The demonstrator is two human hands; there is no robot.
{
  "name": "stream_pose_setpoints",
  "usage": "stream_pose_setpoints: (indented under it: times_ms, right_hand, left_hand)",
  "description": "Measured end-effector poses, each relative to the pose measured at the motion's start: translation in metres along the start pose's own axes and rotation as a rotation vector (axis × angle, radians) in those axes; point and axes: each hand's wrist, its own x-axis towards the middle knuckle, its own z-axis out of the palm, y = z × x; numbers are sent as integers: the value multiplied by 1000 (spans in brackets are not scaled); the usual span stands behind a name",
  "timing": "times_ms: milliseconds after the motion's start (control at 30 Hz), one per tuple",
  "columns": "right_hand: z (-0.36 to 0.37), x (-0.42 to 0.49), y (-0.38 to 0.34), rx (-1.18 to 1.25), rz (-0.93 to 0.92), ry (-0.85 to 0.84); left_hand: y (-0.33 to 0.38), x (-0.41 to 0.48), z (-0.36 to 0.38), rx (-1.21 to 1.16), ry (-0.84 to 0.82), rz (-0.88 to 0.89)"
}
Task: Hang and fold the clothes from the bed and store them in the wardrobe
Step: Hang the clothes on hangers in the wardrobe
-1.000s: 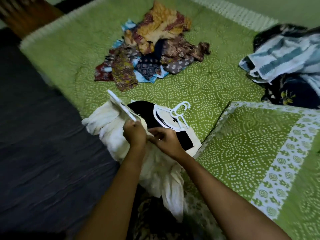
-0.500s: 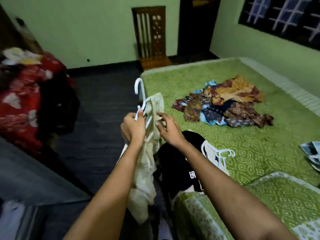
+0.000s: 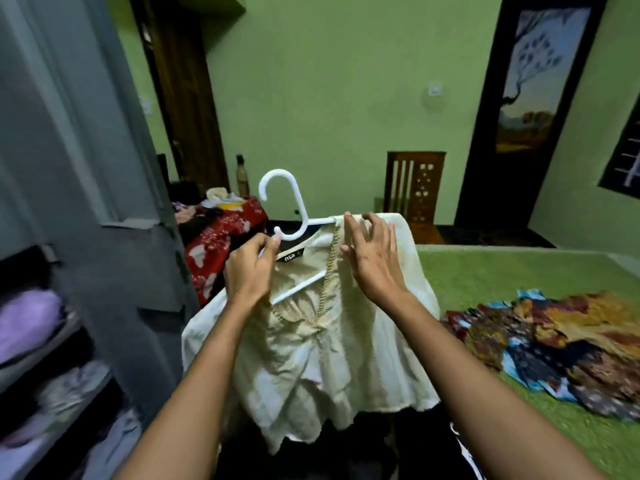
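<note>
One open wardrobe (image 3: pixel 86 202) fills the left edge. Its shelves hold folded clothes, among them a lilac stack (image 3: pixel 27 320), too blurred to count. Right of its grey door lies one red floral cloth (image 3: pixel 221 244) over a heap of things, with one bottle (image 3: pixel 241 174) standing behind it.

One white plastic hanger (image 3: pixel 287 202) is held up in mid-air at the centre, hook upward. The left hand (image 3: pixel 249 271) grips it just under the hook, the thumb and curled fingers pinching the hanger's neck where the arms meet.

One cream blouse (image 3: pixel 329 341) with a dark collar label hangs on the hanger in front of the person, between the wardrobe and the bed. One bare hanger arm shows through its open neckline.

The right hand (image 3: pixel 370 258) is at the blouse's shoulder, its fingers spread wide and slightly bent. The fingertips (image 3: pixel 349 220) reach the top edge of the cloth over the hanger arm; whether they press it I cannot tell.

One wooden chair (image 3: pixel 415 185) stands at the far green wall. The bed (image 3: pixel 519 278), under a green cover, carries one pile of patterned clothes (image 3: pixel 554 337). One dark door (image 3: pixel 536 98) with a tree picture stands far right.
</note>
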Motion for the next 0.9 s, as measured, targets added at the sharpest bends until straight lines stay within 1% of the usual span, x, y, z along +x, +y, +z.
stream_pose_setpoints:
  times_ms: [67, 133, 233, 267, 333, 400, 467, 500, 567, 600, 667, 733, 833, 900]
  right_hand:
    - [-5, 13, -22, 40, -19, 30]
    - [-14, 26, -44, 43, -97, 30]
    - [-27, 39, -70, 19, -161, -47]
    - [-31, 42, -78, 16, -162, -72]
    - [-35, 46, -97, 57, -142, -91]
    - [-38, 49, -119, 143, -113, -75]
    - [-41, 50, -145, 209, -114, -52]
    - [-42, 50, -160, 230, -123, -47]
    - [-41, 50, -185, 255, -116, -44]
    - [-40, 49, -197, 270, -97, -41]
    - [-37, 48, -218, 319, -58, -50]
    - [-31, 47, -238, 374, -26, -102]
    - [-26, 53, -264, 542, 50, -260]
    - [-31, 59, -272, 612, 23, -401]
  left_hand:
    - [0, 11, -23, 38, 32, 88]
    - [0, 20, -44, 82, 63, 167]
    - [-2, 34, -65, 147, 81, 266]
    - [-4, 38, -72, 177, 104, 269]
    - [-6, 42, -83, 207, 181, 203]
    - [-6, 44, -92, 180, 320, 143]
    - [1, 45, -100, 141, 471, 181]
    - [5, 46, -104, 107, 507, 217]
    - [13, 47, -110, 38, 486, 238]
    - [15, 48, -114, 12, 477, 199]
    - [12, 51, -121, -61, 472, 29]
    - [3, 54, -129, -87, 480, -93]
    - [-8, 61, -151, -46, 530, -154]
    - [-10, 65, -167, -11, 542, -141]
